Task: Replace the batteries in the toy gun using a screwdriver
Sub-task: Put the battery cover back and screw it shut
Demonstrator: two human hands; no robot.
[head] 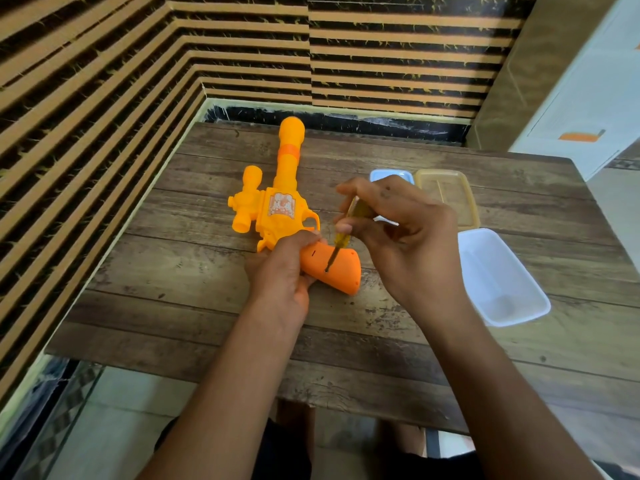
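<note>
Toy gun (277, 202) flat on the table (173, 271), screwdriver (337, 242) tip on the grip (343, 271)

Only the head view to go on, so here's what I'm seeing. The yellow toy gun lies on its side on a wood-plank table. Its barrel points away from the person toward the striped wall (398, 64), and a little scope (246, 199) sits on its left. The orange grip is the end nearest the person.

The left hand (280, 271) is wrapped round the gun right where the body meets the grip, holding it down. The right hand (398, 230) is just right of the gun, fingers pinching the screwdriver's see-through yellow handle. The shaft slants down and its tip sits on the grip. Can't make out the screw itself. Both hands are close together at the grip.

Further right of the gun are three plastic tubs:
- a white tub (502, 278) nearest the person
- a yellowish tub (450, 195) behind it
- a blue tub (391, 175) partly hidden by the right hand

Can't tell what's inside any of them.
</note>
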